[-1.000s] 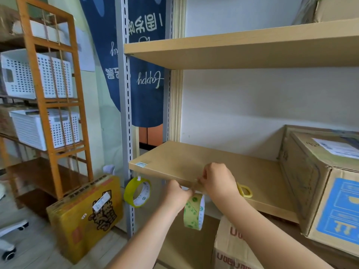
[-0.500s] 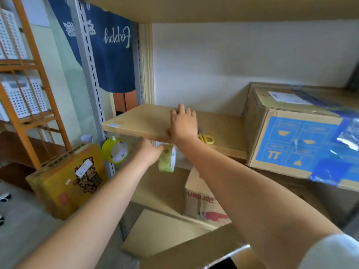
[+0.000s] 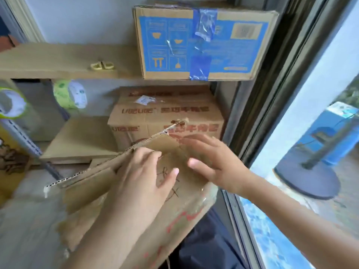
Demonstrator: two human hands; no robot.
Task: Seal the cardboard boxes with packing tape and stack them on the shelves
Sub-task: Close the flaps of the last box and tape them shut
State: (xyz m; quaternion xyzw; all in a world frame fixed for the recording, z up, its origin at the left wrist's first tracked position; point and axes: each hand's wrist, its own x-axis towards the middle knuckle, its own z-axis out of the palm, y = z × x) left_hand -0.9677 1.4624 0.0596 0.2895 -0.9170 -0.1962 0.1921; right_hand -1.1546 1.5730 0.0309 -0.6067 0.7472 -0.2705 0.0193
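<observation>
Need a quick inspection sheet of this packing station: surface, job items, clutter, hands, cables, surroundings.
Surface: wooden shelf, second board lower down.
Job's things: open box in front, flaps unsealed; blue-taped box on shelf; red-printed box beneath; tape roll hanging under the shelf.
Clutter: yellow scissors on shelf.
Hands: left hand flat on flap; right hand open beside it.
Cables: nothing seen.
Surroundings: window frame at right.

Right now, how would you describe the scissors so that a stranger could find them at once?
Look at the wooden shelf board to the left of the blue-printed cardboard box. The scissors lie flat on it near its front edge. Their pale yellow handles set them apart; the green tape rolls hang below the board.
</observation>
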